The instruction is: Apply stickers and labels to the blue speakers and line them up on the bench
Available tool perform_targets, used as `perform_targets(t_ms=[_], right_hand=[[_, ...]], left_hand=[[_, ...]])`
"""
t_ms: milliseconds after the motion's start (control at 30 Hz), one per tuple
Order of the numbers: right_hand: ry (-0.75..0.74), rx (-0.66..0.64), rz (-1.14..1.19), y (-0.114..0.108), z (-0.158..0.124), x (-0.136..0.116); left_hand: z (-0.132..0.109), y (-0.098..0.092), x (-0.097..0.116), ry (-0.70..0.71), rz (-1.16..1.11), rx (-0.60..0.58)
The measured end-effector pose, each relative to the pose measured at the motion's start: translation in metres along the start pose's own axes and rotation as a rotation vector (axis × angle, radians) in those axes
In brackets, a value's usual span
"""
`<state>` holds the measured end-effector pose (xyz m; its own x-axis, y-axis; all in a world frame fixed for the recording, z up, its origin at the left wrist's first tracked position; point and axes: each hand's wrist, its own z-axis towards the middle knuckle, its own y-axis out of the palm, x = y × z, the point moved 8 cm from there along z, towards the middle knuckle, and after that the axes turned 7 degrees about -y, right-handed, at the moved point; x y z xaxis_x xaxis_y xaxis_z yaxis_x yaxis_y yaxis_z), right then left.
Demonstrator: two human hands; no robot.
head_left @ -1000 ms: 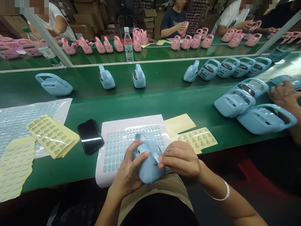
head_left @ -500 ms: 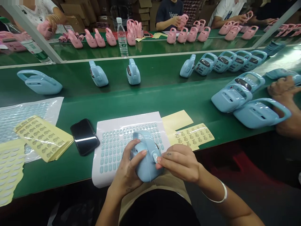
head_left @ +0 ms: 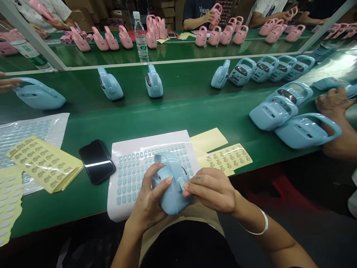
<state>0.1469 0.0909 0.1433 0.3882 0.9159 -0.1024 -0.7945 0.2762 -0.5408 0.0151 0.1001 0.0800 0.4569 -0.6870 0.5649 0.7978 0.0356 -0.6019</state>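
Head view: from where I stand, a blue case (head_left: 174, 203) is held upright and tilted before the person's waist, by the worktop's (head_left: 156, 115) near edge. The left hand (head_left: 149, 203) grasps it from the side, its grip spread between thumb and fingers. The right hand (head_left: 214, 190) has its fingertips bunched at a small oval piece (head_left: 181, 184) on the case; whether they pinch it or only press it, I can't tell.

I'd guess the case is light, stiff, hollow plastic, slick where it shines, so it's best cupped around the body or taken by its loop handle. The oval piece looks thin and would suit a fingertip hold at its rim.

The worktop is green, smooth and a little glossy. On it lie a white sheet (head_left: 113, 208) of pale ovals, a phone (head_left: 97, 162) and yellow sticker sheets (head_left: 47, 163). Beyond, a water bottle (head_left: 141, 46) stands near pink cases (head_left: 225, 35), with co-workers seated behind.
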Motion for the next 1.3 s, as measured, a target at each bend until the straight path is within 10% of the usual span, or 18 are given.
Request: perform_targets(t_ms=[400,833,1133,1300], right_hand=[[0.012,-0.102,-0.062,0.001,0.011,0.001],[-0.069,-0.659,-0.087,0.004,0.018,-0.012],[0.623,0.265,0.231,-0.007,-0.031,0.047],[0.489,0.348,-0.103,0.004,-0.020,0.021]], left_hand=[[0.004,-0.005,0.002,0.009,0.021,0.038],[-0.006,-0.010,-0.005,-0.089,-0.160,0.052],[-0.032,0.021,-0.048,-0.598,-0.946,0.258],[-0.026,0.039,-0.042,-0.680,-1.116,0.147]])
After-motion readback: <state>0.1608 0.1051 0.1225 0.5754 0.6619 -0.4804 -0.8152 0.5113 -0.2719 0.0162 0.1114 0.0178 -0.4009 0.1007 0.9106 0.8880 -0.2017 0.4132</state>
